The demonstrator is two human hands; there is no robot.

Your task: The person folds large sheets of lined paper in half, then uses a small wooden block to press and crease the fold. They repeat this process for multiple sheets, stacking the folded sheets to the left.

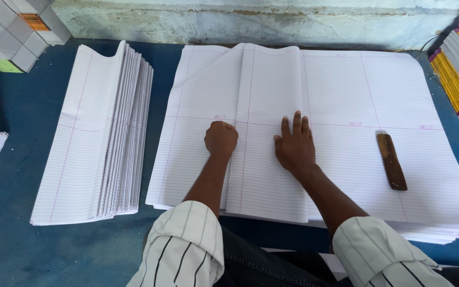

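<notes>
On blue table [6,250], ruled sheets [346,95] meet stained wall [240,21].

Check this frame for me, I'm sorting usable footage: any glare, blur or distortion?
Head view: even, soft light, no glare on the ruled sheets; faint shadows beside both hands, left and right; focus sharp throughout; wide-angle bending shows at the edges, as on the folded stack.

folded stack [99,138] left of sheets [346,95], stick [391,161] on sheets

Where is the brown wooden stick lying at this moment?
In the head view the brown wooden stick lies on the big sheets of white ruled paper, to the right of the right hand.
</notes>
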